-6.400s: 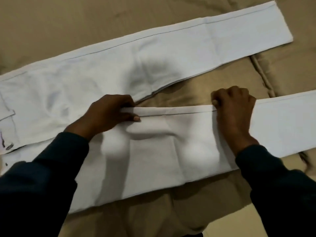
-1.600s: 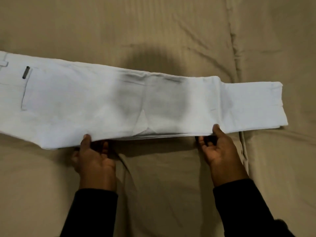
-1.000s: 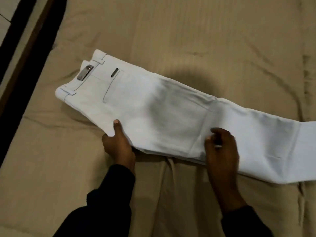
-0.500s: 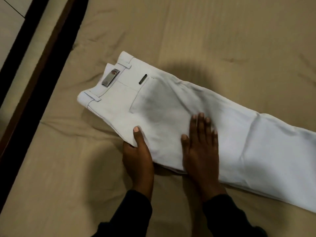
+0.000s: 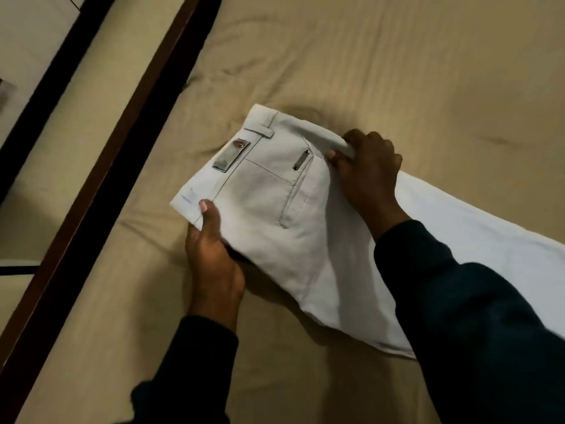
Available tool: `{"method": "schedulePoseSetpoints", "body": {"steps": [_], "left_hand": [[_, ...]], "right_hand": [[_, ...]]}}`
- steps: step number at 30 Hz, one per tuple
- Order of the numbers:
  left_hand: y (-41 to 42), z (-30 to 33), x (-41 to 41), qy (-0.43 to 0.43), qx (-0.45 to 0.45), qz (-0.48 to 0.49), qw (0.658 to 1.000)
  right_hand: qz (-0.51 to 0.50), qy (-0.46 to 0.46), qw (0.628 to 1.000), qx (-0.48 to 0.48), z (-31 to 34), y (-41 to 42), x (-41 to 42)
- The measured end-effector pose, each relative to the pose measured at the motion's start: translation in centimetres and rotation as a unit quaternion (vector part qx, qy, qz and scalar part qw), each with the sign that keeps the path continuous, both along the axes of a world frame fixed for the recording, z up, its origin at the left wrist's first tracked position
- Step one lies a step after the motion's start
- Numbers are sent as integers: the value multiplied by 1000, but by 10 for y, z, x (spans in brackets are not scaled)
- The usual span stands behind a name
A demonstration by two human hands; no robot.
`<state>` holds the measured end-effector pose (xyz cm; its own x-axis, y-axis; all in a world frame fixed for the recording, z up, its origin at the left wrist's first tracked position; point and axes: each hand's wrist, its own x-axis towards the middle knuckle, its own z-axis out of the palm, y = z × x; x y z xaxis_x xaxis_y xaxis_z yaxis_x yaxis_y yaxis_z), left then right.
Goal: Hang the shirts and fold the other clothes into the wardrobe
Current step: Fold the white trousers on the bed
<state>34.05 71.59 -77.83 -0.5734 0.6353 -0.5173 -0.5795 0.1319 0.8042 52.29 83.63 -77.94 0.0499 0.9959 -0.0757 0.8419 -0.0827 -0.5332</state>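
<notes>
White trousers [image 5: 305,228] lie folded lengthwise on the tan bed sheet [image 5: 367,56], one leg stacked on the other. The waistband end points toward the dark wooden bed frame [image 5: 91,185] and is raised slightly off the sheet; the legs stretch away from the frame and pass out of view. Facing up near the waistband are a belt loop [image 5: 260,130], a grey rectangular label [image 5: 231,155] with a reddish tip, a small metal tab [image 5: 301,159], and a stitched back pocket [image 5: 293,197]. The fabric sags in soft folds just past the pocket.
</notes>
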Motion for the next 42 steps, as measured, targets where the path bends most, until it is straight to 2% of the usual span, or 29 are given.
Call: {"method": "schedulePoseSetpoints", "body": {"steps": [2, 4, 6, 8, 11, 13, 15, 17, 19, 21, 23, 24, 26, 27, 30, 36, 37, 39, 41, 42], "left_hand": [[-10, 1, -16, -60, 18, 7, 998], [-10, 3, -33, -71, 18, -22, 997], [-2, 1, -49, -15, 2, -70, 997], [7, -5, -58, 51, -42, -70, 995], [13, -18, -63, 103, -93, -23, 990], [16, -27, -61, 180, -130, -21, 975], [19, -34, -61, 270, -182, -37, 945], [19, -37, -63, 325, -226, -62, 916], [16, -33, -58, 355, -237, -61, 902], [12, -20, -36, 417, -260, -33, 870], [2, -2, 2, 514, -301, -50, 802], [-4, 6, 27, 575, -291, -103, 758], [-19, 4, 79, 673, -195, -260, 664], [-26, -5, 99, 687, -147, -319, 636], [-32, -37, 121, 686, -129, -404, 591], [-32, -54, 113, 727, -108, -374, 566], [-31, -55, 114, 727, -106, -377, 564], [-31, -56, 112, 730, -105, -377, 560], [-31, -56, 114, 748, -112, -365, 543], [-31, -55, 119, 753, -123, -356, 539]], "right_hand": [[38, 1, 999, 17, -3, -3, -18], [67, -11, 998, 12, -4, 3, -32], [66, 29, 997, 18, -4, 18, -48], [75, 36, 996, 21, -5, 36, -64], [114, -66, 991, 31, -16, 46, -84], [115, -120, 983, 75, -28, 42, -88], [111, -151, 976, 111, -37, 36, -88], [116, -152, 976, 106, -37, 33, -90], [113, -125, 981, 100, -31, 25, -90], [82, -83, 989, 88, -20, -4, -78], [48, -51, 994, 80, -9, -52, -59], [32, -43, 996, 78, -9, -76, -46], [5, -39, 998, 56, -15, -115, -15], [5, -45, 998, 40, -21, -129, 1], [60, -77, 995, 30, -38, -146, 28], [121, -113, 985, 47, -50, -144, 56], [101, -137, 984, 47, -51, -149, 82], [-15, -187, 982, 38, -54, -164, 148], [-133, -199, 971, 17, -50, -190, 222], [-155, -201, 967, 5, -46, -206, 254]]}}
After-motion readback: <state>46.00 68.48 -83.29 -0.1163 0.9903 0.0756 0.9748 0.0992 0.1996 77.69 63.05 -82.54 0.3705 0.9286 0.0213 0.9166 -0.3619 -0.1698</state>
